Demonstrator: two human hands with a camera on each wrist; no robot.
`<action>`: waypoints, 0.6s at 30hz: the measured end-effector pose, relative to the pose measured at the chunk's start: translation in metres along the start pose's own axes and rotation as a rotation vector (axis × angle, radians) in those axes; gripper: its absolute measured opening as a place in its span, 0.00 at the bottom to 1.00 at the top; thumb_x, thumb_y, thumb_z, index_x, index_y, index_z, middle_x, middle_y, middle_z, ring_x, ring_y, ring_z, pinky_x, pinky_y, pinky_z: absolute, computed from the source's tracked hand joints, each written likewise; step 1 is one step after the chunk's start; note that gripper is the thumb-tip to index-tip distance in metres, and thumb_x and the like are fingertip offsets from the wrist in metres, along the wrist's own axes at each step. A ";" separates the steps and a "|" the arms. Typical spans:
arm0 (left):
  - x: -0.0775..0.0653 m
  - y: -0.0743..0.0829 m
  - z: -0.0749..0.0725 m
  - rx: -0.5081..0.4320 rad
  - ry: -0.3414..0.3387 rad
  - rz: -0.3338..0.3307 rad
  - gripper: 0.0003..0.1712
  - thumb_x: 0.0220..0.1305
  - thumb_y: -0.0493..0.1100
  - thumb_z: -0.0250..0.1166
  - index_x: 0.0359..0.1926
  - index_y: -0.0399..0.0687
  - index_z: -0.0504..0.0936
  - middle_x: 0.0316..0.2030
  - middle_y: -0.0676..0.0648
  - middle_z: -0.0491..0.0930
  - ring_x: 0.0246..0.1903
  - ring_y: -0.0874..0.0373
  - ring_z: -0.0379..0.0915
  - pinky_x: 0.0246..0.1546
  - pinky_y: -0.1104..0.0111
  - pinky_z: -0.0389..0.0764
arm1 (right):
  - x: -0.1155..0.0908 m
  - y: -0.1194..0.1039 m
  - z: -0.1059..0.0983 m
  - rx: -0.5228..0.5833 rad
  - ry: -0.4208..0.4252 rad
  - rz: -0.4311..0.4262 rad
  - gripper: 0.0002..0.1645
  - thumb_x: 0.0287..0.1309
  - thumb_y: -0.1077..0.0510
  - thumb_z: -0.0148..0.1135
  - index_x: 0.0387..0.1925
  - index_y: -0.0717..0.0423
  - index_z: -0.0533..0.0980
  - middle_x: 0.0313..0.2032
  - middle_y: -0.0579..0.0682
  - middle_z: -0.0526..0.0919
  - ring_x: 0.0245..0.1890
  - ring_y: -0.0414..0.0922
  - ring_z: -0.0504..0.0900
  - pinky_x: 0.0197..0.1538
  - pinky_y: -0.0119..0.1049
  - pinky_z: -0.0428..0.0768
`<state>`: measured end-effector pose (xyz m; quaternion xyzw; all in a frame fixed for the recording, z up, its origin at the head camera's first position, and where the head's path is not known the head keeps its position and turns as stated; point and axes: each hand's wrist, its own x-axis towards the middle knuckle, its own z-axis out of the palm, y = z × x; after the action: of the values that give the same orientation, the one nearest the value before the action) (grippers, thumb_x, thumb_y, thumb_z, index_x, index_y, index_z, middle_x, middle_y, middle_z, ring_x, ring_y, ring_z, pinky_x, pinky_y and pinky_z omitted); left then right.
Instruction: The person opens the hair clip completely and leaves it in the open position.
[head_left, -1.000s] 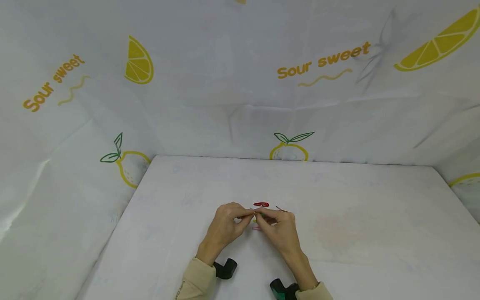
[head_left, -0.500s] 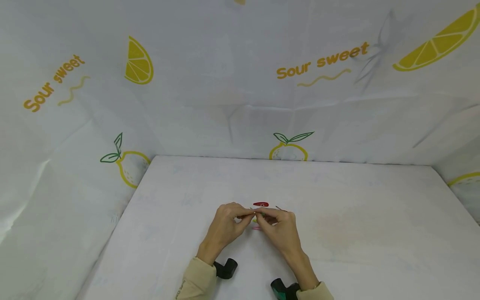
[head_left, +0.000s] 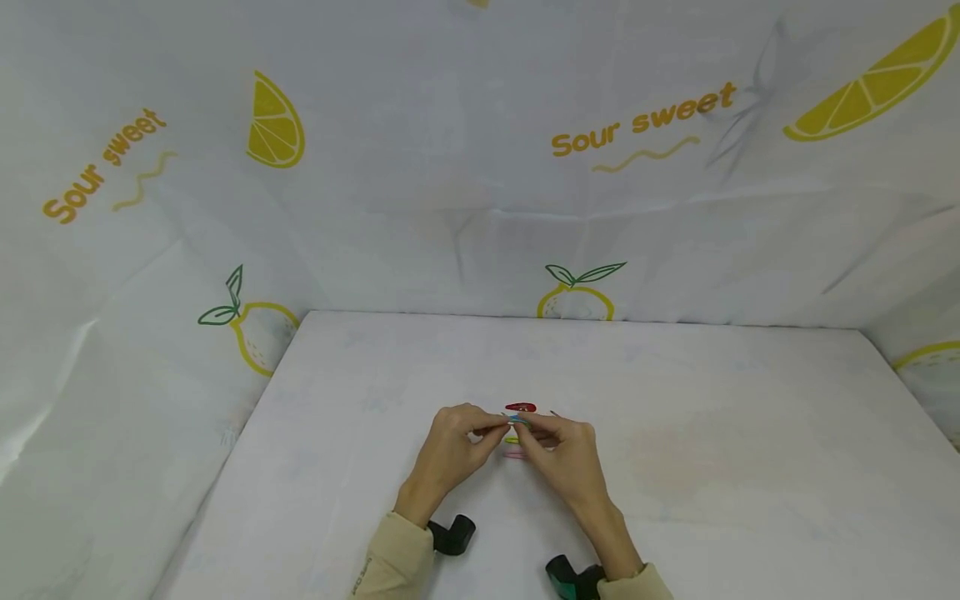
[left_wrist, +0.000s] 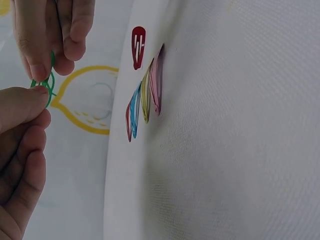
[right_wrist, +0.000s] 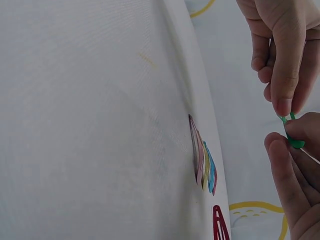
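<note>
My left hand (head_left: 453,446) and right hand (head_left: 566,458) meet fingertip to fingertip over the middle of the table. Between them is a small green snap hair clip (left_wrist: 49,100), pinched by thumb and finger on both sides. In the right wrist view, the left fingers hold one end of it and the right thumb presses by the other. Just beneath lies a row of hair clips: pink (left_wrist: 156,82), yellow (left_wrist: 145,97), blue (left_wrist: 134,112) and red (left_wrist: 128,121). Another red hair clip (left_wrist: 138,47) lies apart, to the right of the row.
The white tabletop (head_left: 720,400) stretches widely to both sides. Behind it hangs a white backdrop (head_left: 420,167) printed with lemons and lettering. Black devices (head_left: 452,535) are strapped at both wrists, near the beige sleeves (head_left: 396,554).
My right hand has shifted slightly right, and the fingertips have drawn a little apart, so the blue clip now shows between them in the head view. The left hand stays almost still.
</note>
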<state>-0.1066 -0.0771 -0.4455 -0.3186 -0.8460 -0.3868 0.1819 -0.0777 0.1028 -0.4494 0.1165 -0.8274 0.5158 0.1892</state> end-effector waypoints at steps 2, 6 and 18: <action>0.000 0.000 0.001 0.004 0.001 0.002 0.06 0.58 0.33 0.75 0.37 0.42 0.93 0.29 0.49 0.91 0.26 0.64 0.82 0.31 0.81 0.78 | 0.000 0.000 -0.001 -0.017 0.000 -0.001 0.09 0.52 0.73 0.72 0.38 0.66 0.88 0.30 0.55 0.92 0.25 0.42 0.90 0.39 0.34 0.88; 0.000 0.000 0.002 -0.001 -0.010 -0.009 0.06 0.58 0.34 0.75 0.38 0.41 0.92 0.30 0.49 0.91 0.26 0.64 0.82 0.31 0.81 0.79 | 0.000 0.001 -0.003 -0.044 -0.006 -0.001 0.08 0.53 0.72 0.72 0.36 0.64 0.89 0.30 0.54 0.92 0.26 0.40 0.90 0.43 0.40 0.89; 0.000 0.002 0.011 -0.018 -0.047 -0.006 0.03 0.57 0.33 0.75 0.34 0.39 0.92 0.28 0.48 0.90 0.26 0.63 0.83 0.33 0.78 0.81 | -0.006 0.005 -0.014 -0.101 -0.040 0.067 0.06 0.52 0.71 0.73 0.34 0.66 0.88 0.31 0.55 0.91 0.28 0.44 0.90 0.33 0.24 0.84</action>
<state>-0.1063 -0.0679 -0.4513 -0.3267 -0.8476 -0.3872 0.1578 -0.0713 0.1176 -0.4509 0.0895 -0.8594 0.4771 0.1607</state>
